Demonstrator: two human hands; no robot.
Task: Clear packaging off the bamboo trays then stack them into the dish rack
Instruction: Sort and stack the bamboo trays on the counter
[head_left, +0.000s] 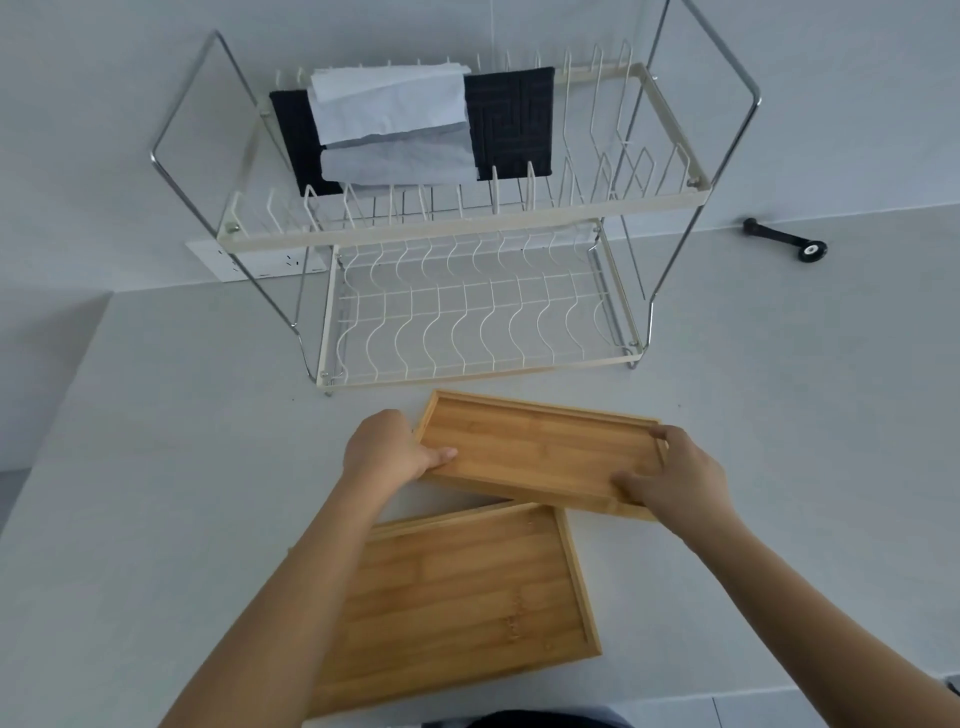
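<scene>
Head view looks down on a white counter (779, 415) with 2 bare bamboo trays and a 2-tier rack (467, 332) against the wall. No packaging shows on either tray. The small tray (540, 449) is held just in front of the rack's lower shelf, its long axis running left to right, roughly parallel to the shelf's front edge. The left hand (387, 447) is clamped on its left short end, thumb lying on the inner face; the right hand (675, 478) is clamped on the right near corner, fingers curled over the rim. The near edge of this tray overlaps the far edge of the big tray (457, 597), which lies flat on the counter closer to the person, untouched.

The lower shelf sits straight ahead of the grip, a little to the left, and its wavy wire dividers run front to back. My read is that the small tray is on its way into the rack, so the next move turns on tipping it onto a long edge and sliding it forward between the wires. Both hands are about equally near; the left lines up better with the shelf's middle. The upper tier holds a dark cloth (511, 119) and pale paper (389, 104), so the lower tier looks the freer place
</scene>
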